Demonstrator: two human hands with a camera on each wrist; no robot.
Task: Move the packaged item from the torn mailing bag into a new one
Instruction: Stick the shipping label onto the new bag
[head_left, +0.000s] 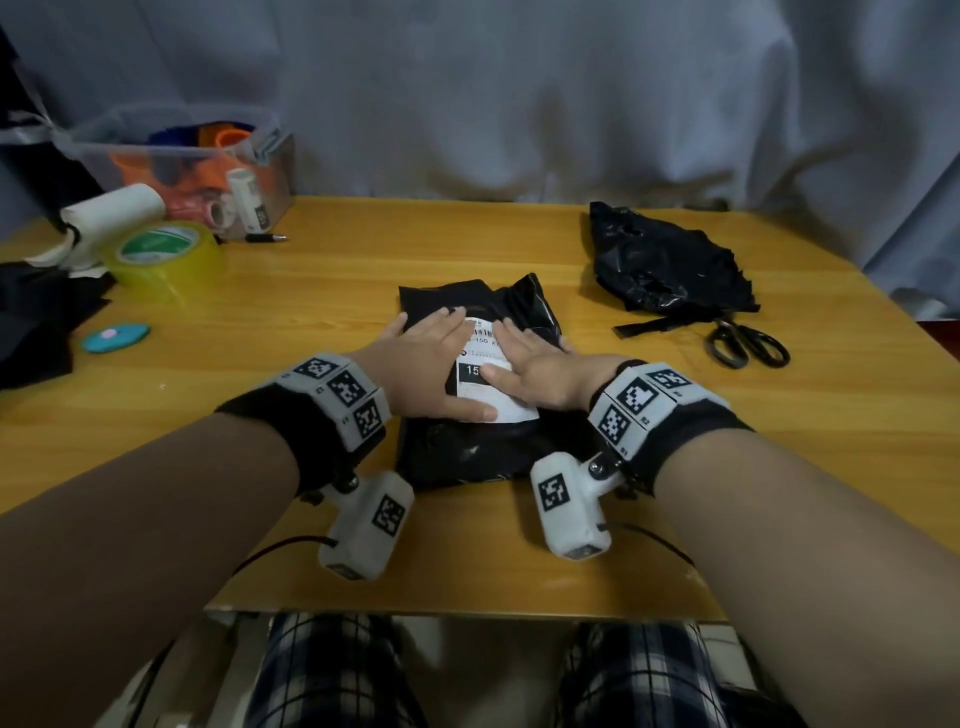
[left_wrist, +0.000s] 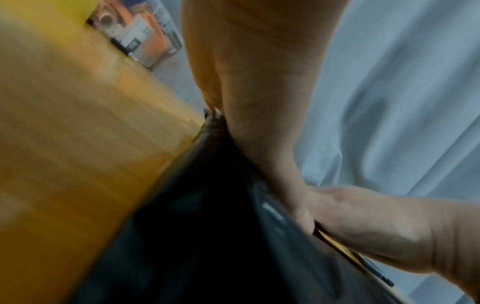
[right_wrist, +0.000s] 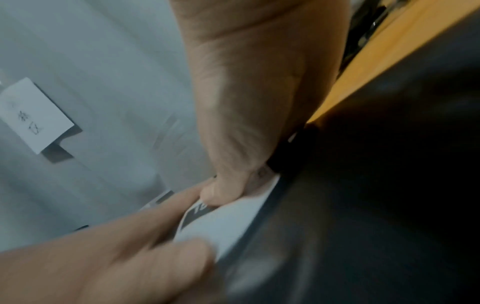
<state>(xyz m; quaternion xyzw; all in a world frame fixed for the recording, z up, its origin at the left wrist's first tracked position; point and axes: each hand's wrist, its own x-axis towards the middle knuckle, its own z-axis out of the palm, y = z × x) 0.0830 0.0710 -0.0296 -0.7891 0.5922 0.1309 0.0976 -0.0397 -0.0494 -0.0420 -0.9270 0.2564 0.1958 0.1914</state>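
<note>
A black mailing bag (head_left: 467, 452) with a bulky item inside lies in the middle of the wooden table (head_left: 363, 249). A white shipping label (head_left: 483, 364) sits on its top face. My left hand (head_left: 431, 364) lies flat on the label's left side, fingers straight. My right hand (head_left: 530, 364) presses flat on the label's right side, thumb across the printed black block. In the right wrist view my right hand (right_wrist: 246, 102) and its thumb press the label (right_wrist: 228, 222). In the left wrist view my left hand (left_wrist: 259, 82) lies on the bag (left_wrist: 221, 226). A crumpled, torn black bag (head_left: 670, 260) lies at the far right.
Black scissors (head_left: 748, 343) and a cut black strip (head_left: 654, 325) lie near the torn bag. At the left stand a yellow tape roll (head_left: 166, 260), a white roll (head_left: 114, 213), a clear bin (head_left: 197, 166) of supplies, a pen (head_left: 265, 238) and a teal oval object (head_left: 115, 336).
</note>
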